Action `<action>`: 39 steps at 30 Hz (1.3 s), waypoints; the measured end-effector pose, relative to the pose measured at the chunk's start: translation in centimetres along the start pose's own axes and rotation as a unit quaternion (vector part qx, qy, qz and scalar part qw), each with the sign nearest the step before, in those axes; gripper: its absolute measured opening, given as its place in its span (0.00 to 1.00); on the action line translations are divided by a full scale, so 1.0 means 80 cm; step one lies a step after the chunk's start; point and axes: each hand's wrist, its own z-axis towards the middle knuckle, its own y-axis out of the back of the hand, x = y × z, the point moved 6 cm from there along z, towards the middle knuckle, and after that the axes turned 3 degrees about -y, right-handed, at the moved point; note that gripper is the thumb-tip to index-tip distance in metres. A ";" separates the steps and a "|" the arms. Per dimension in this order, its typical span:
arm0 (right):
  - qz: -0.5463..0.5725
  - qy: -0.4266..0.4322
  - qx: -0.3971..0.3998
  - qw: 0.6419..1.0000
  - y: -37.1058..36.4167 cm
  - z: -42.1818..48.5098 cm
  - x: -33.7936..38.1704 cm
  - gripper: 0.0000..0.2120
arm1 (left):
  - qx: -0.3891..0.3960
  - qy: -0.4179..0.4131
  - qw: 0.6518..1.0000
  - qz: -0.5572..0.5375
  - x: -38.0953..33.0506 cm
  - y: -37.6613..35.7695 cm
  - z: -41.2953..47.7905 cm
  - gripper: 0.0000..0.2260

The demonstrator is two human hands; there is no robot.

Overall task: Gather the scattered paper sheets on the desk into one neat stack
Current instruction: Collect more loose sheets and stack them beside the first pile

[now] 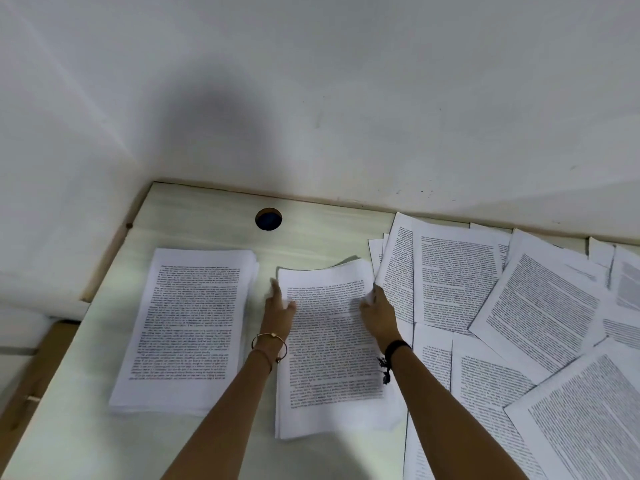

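Nearest to us, our two forearms reach forward over the desk [311, 244] and bracket the middle pile [329, 341] of printed sheets. Our left hand [278, 311] presses its left edge with fingers spread flat, gripping nothing. Our right hand [379, 315] lies on the right edge near the top, fingers curled at the paper's border; we cannot tell whether it pinches a sheet or only pushes. We judge this the squaring step: both palms nudging the pile's sides into line. Just left lies a tidier stack [188, 327], apart from it. To the right and farther back the scattered sheets [519, 306] overlap in a loose fan. Next we need another loose sheet drawn in, then the two piles merged.
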 end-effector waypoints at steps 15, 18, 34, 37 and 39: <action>0.001 -0.016 -0.059 0.998 -0.003 -0.069 -0.043 0.11 | -0.029 0.087 0.996 -0.007 0.054 0.005 -0.044 0.14; -0.016 -0.011 -0.067 0.998 -0.012 -0.087 -0.050 0.12 | -0.075 0.068 0.994 -0.038 0.042 -0.001 -0.059 0.15; -0.061 -0.048 0.028 0.997 -0.005 -0.106 -0.066 0.19 | -0.048 0.077 0.996 0.023 0.058 0.001 -0.109 0.27; -0.015 -0.062 0.029 0.998 0.000 -0.097 -0.057 0.16 | -0.059 0.027 0.998 0.010 0.062 0.029 -0.105 0.27; 0.010 -0.058 0.038 0.998 -0.004 -0.092 -0.046 0.17 | -0.072 0.015 0.997 0.018 0.069 0.052 -0.102 0.26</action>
